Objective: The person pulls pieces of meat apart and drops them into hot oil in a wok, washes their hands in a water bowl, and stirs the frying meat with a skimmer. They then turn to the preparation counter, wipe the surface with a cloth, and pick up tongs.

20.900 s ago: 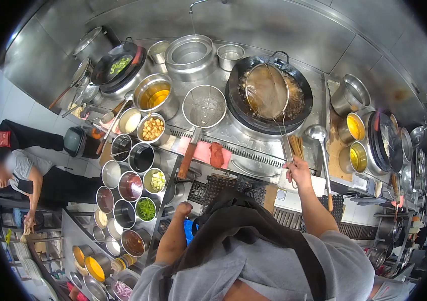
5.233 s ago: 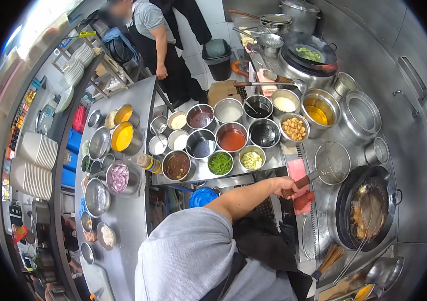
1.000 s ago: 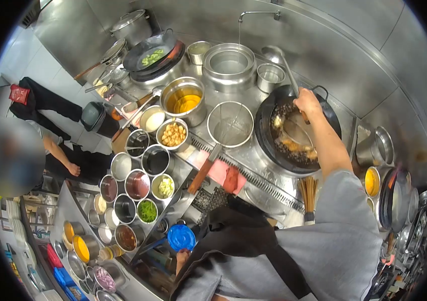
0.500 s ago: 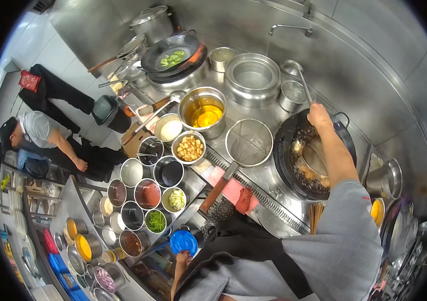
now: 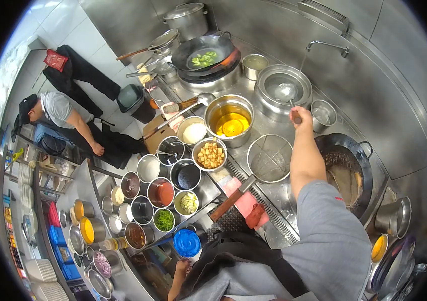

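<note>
Looking down in the head view, I have my right hand point(image 5: 299, 116) wrapped round the wooden-ended handle of a ladle point(image 5: 286, 92); its bowl sits at the mouth of the round metal pot point(image 5: 269, 109) by the tap point(image 5: 326, 43), though I cannot tell how deep. My left hand point(image 5: 183, 266) is low, near the blue container point(image 5: 187, 244); whether it grips anything, I cannot tell. I'd judge a level bowl and loose wrist best, with drips kept from the wok point(image 5: 367, 175), whose contents might spit.
</note>
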`<state>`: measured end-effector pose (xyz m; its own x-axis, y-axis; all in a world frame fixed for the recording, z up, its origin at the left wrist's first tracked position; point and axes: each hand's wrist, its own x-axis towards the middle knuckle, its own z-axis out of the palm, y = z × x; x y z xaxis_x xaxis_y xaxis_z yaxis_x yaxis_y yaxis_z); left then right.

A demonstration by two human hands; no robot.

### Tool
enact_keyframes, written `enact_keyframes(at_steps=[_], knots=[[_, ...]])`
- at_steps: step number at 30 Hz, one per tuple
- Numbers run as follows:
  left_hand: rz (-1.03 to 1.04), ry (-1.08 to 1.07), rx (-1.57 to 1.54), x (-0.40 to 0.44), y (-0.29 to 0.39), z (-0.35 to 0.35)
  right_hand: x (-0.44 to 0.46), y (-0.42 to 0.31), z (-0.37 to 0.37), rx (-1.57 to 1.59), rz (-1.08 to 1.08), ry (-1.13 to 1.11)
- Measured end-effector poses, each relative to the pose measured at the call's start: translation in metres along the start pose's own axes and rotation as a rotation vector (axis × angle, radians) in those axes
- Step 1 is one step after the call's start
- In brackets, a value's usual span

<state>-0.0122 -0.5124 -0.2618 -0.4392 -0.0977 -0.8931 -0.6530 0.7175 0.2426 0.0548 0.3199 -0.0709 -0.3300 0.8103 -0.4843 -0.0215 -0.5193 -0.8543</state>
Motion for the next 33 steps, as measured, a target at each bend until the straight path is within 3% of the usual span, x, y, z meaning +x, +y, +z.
enact_keyframes(at_steps=[2, 3, 4, 7, 12, 14, 17, 20, 22, 24, 26, 27, 28, 30, 33], knots=[[0.040, -0.076, 0.008, 0.034, -0.013, -0.003, -0.021, -0.003, 0.011, 0.606, -0.140, -0.021], [0.073, -0.153, 0.018, 0.051, -0.018, -0.004, -0.040, -0.015, 0.015, 0.659, -0.117, -0.007], [0.242, -0.147, 0.204, 0.055, -0.012, -0.004, -0.042, -0.020, 0.016, 0.673, -0.128, -0.005], [1.040, 0.145, 1.213, 0.060, 0.021, -0.007, -0.070, -0.042, 0.008, 1.020, -0.350, 0.051], [0.632, -0.061, 0.735, 0.066, 0.076, -0.002, -0.100, -0.082, -0.056, 1.047, -0.443, 0.081], [0.618, -0.094, 0.725, 0.066, 0.099, 0.002, -0.112, -0.088, -0.101, 1.060, -0.417, 0.106], [0.641, -0.144, 0.790, 0.069, 0.119, 0.010, -0.157, -0.091, -0.161, 1.034, -0.474, 0.319], [0.684, -0.202, 0.881, 0.074, 0.131, 0.018, -0.167, -0.070, -0.252, 0.890, -0.477, 0.410], [0.714, -0.236, 0.957, 0.077, 0.136, 0.022, -0.202, -0.050, -0.299, 0.630, -0.473, 0.537], [0.761, -0.272, 1.032, 0.077, 0.141, 0.027, -0.255, -0.029, -0.345, 0.197, -0.321, 0.555], [0.840, -0.307, 1.117, 0.078, 0.150, 0.032, -0.281, 0.001, -0.386, -0.032, -0.131, 0.751], [0.894, -0.324, 1.170, 0.078, 0.153, 0.033, -0.291, 0.022, -0.423, -0.431, -0.080, 0.780], [0.946, -0.345, 1.218, 0.079, 0.158, 0.034, -0.308, 0.036, -0.442, -0.826, -0.046, 0.948], [1.168, -0.404, 1.388, 0.077, 0.168, 0.037, -0.347, 0.069, -0.464, -1.027, 0.070, 0.938], [1.668, -0.504, 1.600, 0.069, 0.188, 0.045, -0.428, 0.100, -0.449, -1.172, 0.247, 0.827]])
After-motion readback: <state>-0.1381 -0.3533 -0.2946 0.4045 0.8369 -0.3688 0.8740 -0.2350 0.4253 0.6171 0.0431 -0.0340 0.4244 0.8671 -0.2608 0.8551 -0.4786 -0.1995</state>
